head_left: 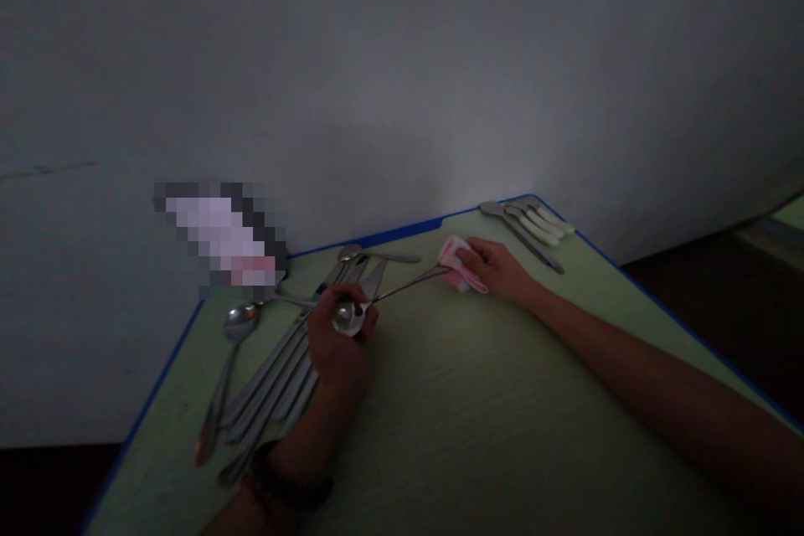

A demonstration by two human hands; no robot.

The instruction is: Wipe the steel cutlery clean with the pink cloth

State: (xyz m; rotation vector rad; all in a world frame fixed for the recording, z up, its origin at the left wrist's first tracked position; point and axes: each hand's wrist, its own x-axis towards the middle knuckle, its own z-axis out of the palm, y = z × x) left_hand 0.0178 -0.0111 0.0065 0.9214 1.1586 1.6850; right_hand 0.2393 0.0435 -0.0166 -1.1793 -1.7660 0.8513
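Note:
A metal spoon (408, 283) is held above the table between both hands. My left hand (339, 352) grips it around the bowl, fingers closed and the shiny bowl facing up. At the other end, my right hand (496, 268) pinches a pink and white cloth (453, 258) around the handle, whose tip is hidden in the fabric. Beneath and beside my left hand lie several table knives (270, 389) in a fanned bundle, partly covered by my wrist. Another spoon (241, 322) rests on the far left, and one more (350, 253) lies behind the knives.
The green table (490, 402) has a blue edge and meets a grey wall (402, 100). At the far right corner are several white-handled utensils (540, 226) and a metal utensil (528, 243). A pixelated whitish patch (217, 234) covers something at the far left corner.

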